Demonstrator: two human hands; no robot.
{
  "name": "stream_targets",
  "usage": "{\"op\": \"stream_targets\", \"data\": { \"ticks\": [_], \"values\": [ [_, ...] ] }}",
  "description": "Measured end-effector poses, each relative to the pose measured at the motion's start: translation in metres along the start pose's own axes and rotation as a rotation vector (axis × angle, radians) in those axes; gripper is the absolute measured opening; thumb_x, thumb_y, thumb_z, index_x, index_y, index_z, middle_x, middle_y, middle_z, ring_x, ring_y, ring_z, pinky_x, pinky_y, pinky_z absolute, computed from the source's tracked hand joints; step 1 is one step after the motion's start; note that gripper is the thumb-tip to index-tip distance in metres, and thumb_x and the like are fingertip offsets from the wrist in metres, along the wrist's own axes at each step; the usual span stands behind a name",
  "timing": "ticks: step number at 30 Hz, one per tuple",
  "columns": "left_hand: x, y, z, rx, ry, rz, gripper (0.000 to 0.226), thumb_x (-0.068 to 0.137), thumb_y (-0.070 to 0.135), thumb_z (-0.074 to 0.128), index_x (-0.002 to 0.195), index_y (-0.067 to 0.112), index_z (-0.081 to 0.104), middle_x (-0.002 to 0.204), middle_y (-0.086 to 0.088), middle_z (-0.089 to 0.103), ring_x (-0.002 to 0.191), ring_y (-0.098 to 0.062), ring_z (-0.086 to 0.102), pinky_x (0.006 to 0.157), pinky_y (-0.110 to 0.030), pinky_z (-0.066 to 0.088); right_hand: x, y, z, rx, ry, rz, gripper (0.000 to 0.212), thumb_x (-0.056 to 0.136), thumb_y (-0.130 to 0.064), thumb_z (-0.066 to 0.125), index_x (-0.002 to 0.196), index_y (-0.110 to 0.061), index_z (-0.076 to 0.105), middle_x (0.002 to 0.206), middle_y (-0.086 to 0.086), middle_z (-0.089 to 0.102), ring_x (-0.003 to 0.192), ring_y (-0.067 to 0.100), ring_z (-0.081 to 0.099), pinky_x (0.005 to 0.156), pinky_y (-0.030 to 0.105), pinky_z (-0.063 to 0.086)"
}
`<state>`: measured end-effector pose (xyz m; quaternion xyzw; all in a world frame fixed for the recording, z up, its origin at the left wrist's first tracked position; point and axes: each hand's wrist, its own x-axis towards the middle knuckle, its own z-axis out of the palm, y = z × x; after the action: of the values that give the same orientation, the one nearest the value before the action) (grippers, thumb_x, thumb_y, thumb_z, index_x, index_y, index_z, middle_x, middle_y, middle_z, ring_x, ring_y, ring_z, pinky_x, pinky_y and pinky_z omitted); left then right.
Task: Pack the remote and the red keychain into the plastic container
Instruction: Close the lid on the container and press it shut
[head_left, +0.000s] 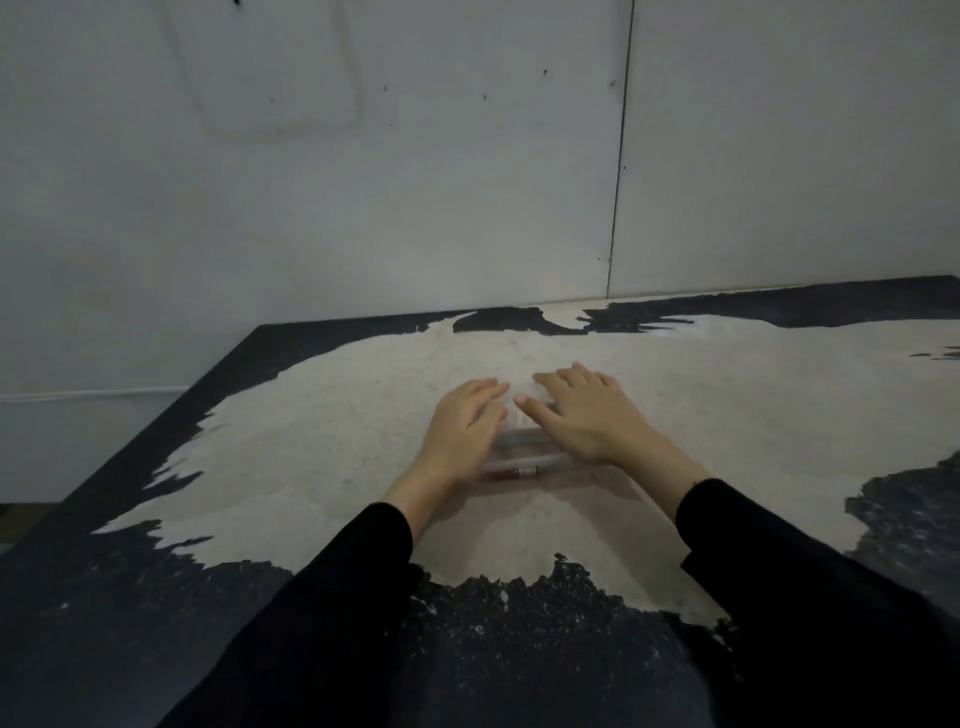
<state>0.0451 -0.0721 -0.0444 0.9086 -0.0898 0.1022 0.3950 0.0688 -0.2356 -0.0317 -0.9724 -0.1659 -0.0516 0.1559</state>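
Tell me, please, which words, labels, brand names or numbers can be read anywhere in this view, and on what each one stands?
None can be read.
Plastic container: clear, mostly covered by the left hand and the right hand; no label shows.
Red item seen through its near wall: blurred, no lettering can be made out.
Table and wall: only worn patches and marks, no text.

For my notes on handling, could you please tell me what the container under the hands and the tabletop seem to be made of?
The container looks like clear, glossy plastic: the table and something red show through its wall, and its edges catch light. The tabletop seems to be a hard board with a dark speckled coating worn away to a pale, matte, grainy layer; the jagged flaked borders suggest this. Its core material cannot be told.
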Motion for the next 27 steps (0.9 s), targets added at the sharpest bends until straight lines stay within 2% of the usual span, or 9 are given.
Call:
{"op": "stream_targets", "data": {
  "ticks": [3,6,8,10,13,16,20,24,27],
  "values": [
    [-0.009,0.002,-0.001,-0.002,0.078,0.103,0.034,0.092,0.025,0.040,0.118,0.018,0.061,0.127,-0.001,0.056,0.121,-0.012,0.045,0.106,-0.036,0.035,-0.012,-0.003,-0.004,0.132,0.271,-0.042,0.046,0.093,-0.046,0.038,0.121,-0.014,0.055,0.126,0.007,0.058,0.119,0.025,0.051,0.095,0.039,0.043],
    [-0.019,0.013,-0.005,0.291,0.237,0.298,0.026,0.093,0.028,0.038,0.093,0.016,0.061,0.090,0.005,0.057,0.084,-0.011,0.051,0.080,-0.032,0.044,-0.029,-0.008,-0.007,0.037,0.394,-0.143,0.044,0.089,-0.043,0.029,0.095,-0.013,0.061,0.096,0.006,0.064,0.092,0.025,0.058,0.070,0.038,0.049],
    [-0.029,0.020,-0.008,0.417,0.241,0.394,0.024,0.093,0.030,0.039,0.084,0.018,0.058,0.079,0.008,0.050,0.071,-0.011,0.047,0.068,-0.029,0.042,-0.042,-0.007,-0.008,-0.051,0.283,-0.282,0.048,0.088,-0.047,0.026,0.100,-0.015,0.060,0.098,0.004,0.063,0.088,0.022,0.058,0.070,0.035,0.050],
    [-0.040,0.019,-0.007,0.454,0.162,0.436,0.022,0.092,0.033,0.040,0.084,0.019,0.055,0.078,0.009,0.048,0.070,-0.011,0.045,0.063,-0.025,0.040,-0.055,0.000,-0.007,-0.111,0.184,-0.439,0.041,0.090,-0.047,0.037,0.115,-0.019,0.053,0.113,0.002,0.060,0.095,0.016,0.056,0.080,0.029,0.051],
    [-0.046,0.014,-0.006,0.495,0.115,0.487,0.018,0.088,0.033,0.046,0.084,0.017,0.054,0.080,0.005,0.052,0.071,-0.012,0.045,0.061,-0.025,0.041,-0.066,0.018,-0.013,-0.108,0.118,-0.498,0.029,0.091,-0.029,0.045,0.116,-0.018,0.053,0.123,0.004,0.056,0.104,0.017,0.056,0.088,0.027,0.050],
    [-0.035,0.018,0.005,0.447,0.059,0.524,0.015,0.087,0.024,0.051,0.091,0.012,0.060,0.089,-0.002,0.059,0.075,-0.014,0.051,0.064,-0.028,0.048,-0.055,0.044,-0.022,-0.236,0.149,-0.439,0.022,0.085,-0.013,0.057,0.107,-0.015,0.058,0.116,0.008,0.061,0.098,0.028,0.060,0.076,0.039,0.055],
    [0.007,0.041,0.043,0.417,0.010,0.570,0.029,0.084,0.016,0.050,0.109,0.009,0.064,0.101,-0.009,0.064,0.092,-0.024,0.057,0.077,-0.035,0.050,-0.036,0.090,-0.032,-0.465,0.210,-0.200,0.024,0.066,-0.004,0.066,0.088,-0.013,0.063,0.087,0.011,0.064,0.078,0.033,0.060,0.058,0.037,0.048],
    [0.067,0.083,0.097,0.569,-0.042,0.616,0.041,0.074,0.020,0.048,0.111,0.010,0.063,0.102,-0.010,0.071,0.096,-0.031,0.056,0.084,-0.039,0.040,-0.021,0.136,-0.053,-0.477,0.233,0.105,0.023,0.078,-0.011,0.057,0.099,-0.007,0.063,0.098,0.017,0.062,0.092,0.037,0.056,0.072,0.043,0.048],
    [0.107,0.110,0.141,0.541,-0.112,0.608,0.043,0.074,0.021,0.046,0.112,0.005,0.057,0.108,-0.018,0.065,0.101,-0.035,0.054,0.087,-0.041,0.043,-0.008,0.180,-0.064,-0.487,0.220,0.283,0.027,0.087,-0.019,0.046,0.110,-0.008,0.056,0.113,0.015,0.057,0.107,0.035,0.052,0.083,0.042,0.045]
  ]
}}
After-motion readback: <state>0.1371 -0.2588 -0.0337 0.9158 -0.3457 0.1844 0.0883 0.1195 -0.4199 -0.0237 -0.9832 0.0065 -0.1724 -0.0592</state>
